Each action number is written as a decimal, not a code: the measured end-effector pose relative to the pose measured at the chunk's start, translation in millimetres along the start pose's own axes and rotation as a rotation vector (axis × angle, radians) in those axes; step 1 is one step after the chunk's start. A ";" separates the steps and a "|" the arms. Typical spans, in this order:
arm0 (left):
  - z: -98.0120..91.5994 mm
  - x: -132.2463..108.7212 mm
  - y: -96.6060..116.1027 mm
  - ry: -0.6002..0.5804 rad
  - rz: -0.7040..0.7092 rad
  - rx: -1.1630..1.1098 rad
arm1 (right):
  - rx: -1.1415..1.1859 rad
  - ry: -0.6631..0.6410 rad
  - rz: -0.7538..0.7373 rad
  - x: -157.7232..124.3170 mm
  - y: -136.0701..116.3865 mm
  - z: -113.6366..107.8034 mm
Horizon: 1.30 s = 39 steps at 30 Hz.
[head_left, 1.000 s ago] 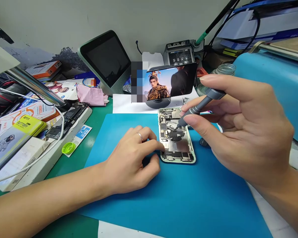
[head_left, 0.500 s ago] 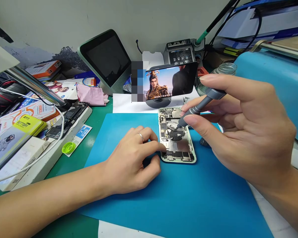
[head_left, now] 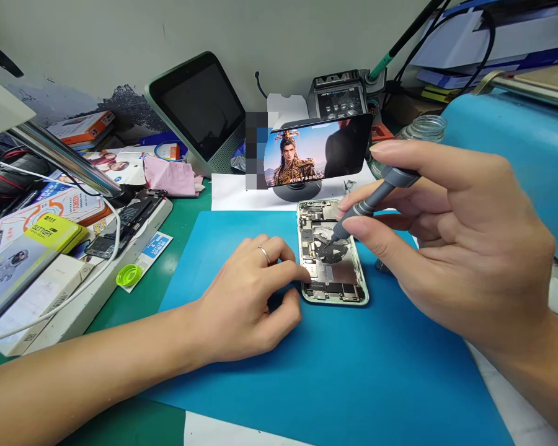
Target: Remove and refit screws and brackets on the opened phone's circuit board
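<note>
An opened phone with a pale green frame (head_left: pixel 339 272) lies on the blue mat (head_left: pixel 335 365), its inner parts exposed. My left hand (head_left: pixel 255 303), a ring on one finger, rests on the mat at the phone's left side. Its index fingertip touches the phone's lower left edge, and its fingers are apart with nothing held. Between the thumb and fingers of my right hand (head_left: pixel 465 235) is a grey screwdriver (head_left: pixel 376 197), tilted down to the left. The tip is over the dark middle of the phone; whether it touches is too small to tell.
Behind the phone, another phone (head_left: pixel 318 152) stands propped up, showing a video. A smart display (head_left: pixel 198 105) and a soldering station (head_left: pixel 339 102) are at the back. Boxes, cables and a green cap (head_left: pixel 129 275) lie left. A glass jar (head_left: pixel 425 129) stands at the right back.
</note>
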<state>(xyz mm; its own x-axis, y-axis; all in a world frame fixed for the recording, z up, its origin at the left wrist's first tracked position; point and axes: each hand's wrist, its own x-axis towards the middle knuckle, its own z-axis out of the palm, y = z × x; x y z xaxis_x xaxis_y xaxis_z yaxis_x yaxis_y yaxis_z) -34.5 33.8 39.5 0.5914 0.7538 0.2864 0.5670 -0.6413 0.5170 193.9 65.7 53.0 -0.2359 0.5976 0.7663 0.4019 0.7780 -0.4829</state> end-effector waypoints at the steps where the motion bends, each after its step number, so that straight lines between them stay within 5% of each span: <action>1: 0.1 -0.1 -0.1 0.001 0.003 0.001 | -0.003 -0.004 0.000 0.2 -0.2 -0.2; 31: -2.0 -0.5 1.5 0.038 -0.005 -0.027 | 0.010 -0.005 0.044 -3.4 0.9 1.2; 39: 2.1 -4.6 -2.4 0.007 0.214 0.107 | 0.080 -0.097 0.085 -11.2 -9.3 8.8</action>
<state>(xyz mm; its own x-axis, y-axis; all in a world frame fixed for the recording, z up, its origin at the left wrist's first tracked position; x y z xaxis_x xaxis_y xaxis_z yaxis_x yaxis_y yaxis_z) -37.3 31.5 35.2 0.7008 0.5995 0.3865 0.4867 -0.7980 0.3553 185.0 53.5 45.1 -0.2898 0.6750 0.6785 0.3533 0.7343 -0.5796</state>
